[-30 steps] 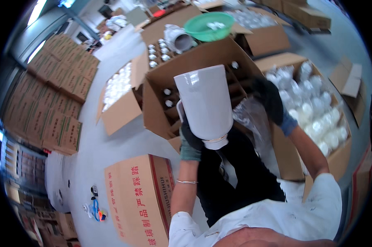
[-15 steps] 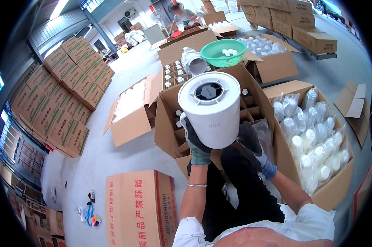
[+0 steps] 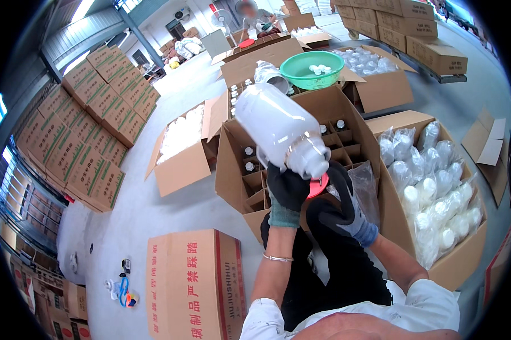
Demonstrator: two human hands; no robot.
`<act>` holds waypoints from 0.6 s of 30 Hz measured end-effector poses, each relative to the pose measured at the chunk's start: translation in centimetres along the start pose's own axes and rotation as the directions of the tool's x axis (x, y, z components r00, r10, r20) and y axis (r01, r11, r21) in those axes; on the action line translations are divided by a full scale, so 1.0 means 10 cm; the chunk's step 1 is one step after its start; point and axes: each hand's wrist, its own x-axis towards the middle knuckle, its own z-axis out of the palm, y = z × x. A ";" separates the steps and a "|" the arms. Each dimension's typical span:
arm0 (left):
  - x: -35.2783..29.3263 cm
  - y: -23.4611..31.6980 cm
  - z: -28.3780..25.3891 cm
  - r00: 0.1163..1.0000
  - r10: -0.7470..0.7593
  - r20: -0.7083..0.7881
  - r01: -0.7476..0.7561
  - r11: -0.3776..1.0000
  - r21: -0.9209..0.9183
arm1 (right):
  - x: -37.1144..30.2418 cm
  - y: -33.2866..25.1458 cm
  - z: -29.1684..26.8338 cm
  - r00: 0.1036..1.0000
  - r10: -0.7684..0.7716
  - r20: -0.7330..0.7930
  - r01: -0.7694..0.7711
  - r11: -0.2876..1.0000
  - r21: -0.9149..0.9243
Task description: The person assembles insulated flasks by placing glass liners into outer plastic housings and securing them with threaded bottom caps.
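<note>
A large glossy white jug [image 3: 281,122] with a handle hangs tilted over the divided carton, its narrower neck pointing down to the right. My gloved left hand [image 3: 288,190] is closed on it near the neck and handle. My gloved right hand [image 3: 349,207] is beside the neck, thumb and fingers apart. Between the hands shows part of a red round piece [image 3: 317,186]; whether it touches either hand I cannot make out. Beneath, the open carton [image 3: 238,190] has cardboard compartments, some holding white-capped bottles [image 3: 249,166].
At right stands a carton of plastic-wrapped white items [image 3: 431,192]. A green basin [image 3: 312,71] with small white pieces sits behind. A carton of white pieces [image 3: 182,136] is at left, a closed box [image 3: 193,283] near me. Beyond are stacked cartons [image 3: 91,136], a loaded cart [image 3: 408,42] and another person [image 3: 258,20].
The white jug has turned from showing its round base to lying tilted, neck down to the right. My right hand has moved slightly lower, and the red piece has come into view.
</note>
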 end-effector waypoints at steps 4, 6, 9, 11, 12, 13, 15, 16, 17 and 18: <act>0.08 -0.03 0.10 0.999 -0.013 -0.053 0.019 0.992 0.123 | 0.15 -0.31 0.06 0.983 -0.148 0.110 0.170 0.959 -0.227; 0.13 -0.01 0.06 0.996 0.084 -0.038 -0.059 0.892 0.449 | 0.12 -0.30 0.11 0.970 -0.187 0.155 0.222 0.943 -0.249; 0.07 -0.04 0.20 0.980 0.165 -0.111 -0.075 0.824 0.562 | 0.04 -0.23 0.07 0.973 -0.133 0.188 0.173 0.960 -0.218; 0.03 0.00 0.24 0.928 0.235 0.290 -0.328 0.144 0.934 | -0.07 -0.11 0.07 0.980 -0.068 0.185 0.107 0.972 -0.209; 0.02 0.07 0.08 0.941 0.224 0.255 -0.316 0.303 0.899 | -0.09 -0.06 0.11 0.982 -0.024 0.188 0.060 0.981 -0.185; 0.01 0.16 -0.09 0.952 0.213 0.218 -0.294 0.453 0.841 | -0.10 0.00 0.16 0.980 -0.021 0.200 0.057 0.983 -0.176; -0.03 0.20 -0.36 0.990 0.115 0.086 -0.144 0.803 0.578 | -0.17 0.25 0.14 0.953 0.063 0.296 0.001 0.978 -0.210; 0.00 0.19 -0.45 0.998 0.024 -0.053 -0.017 0.993 0.113 | -0.22 0.51 0.06 0.952 0.009 0.306 0.082 0.956 -0.283; -0.05 0.10 -0.54 0.937 0.185 -0.297 -0.059 0.920 0.387 | -0.19 0.62 -0.07 0.945 0.133 0.300 -0.066 0.972 -0.225; -0.17 0.22 -0.88 0.933 0.230 -0.277 -0.056 0.854 0.518 | -0.14 0.69 -0.14 0.917 0.250 0.310 -0.214 0.966 -0.146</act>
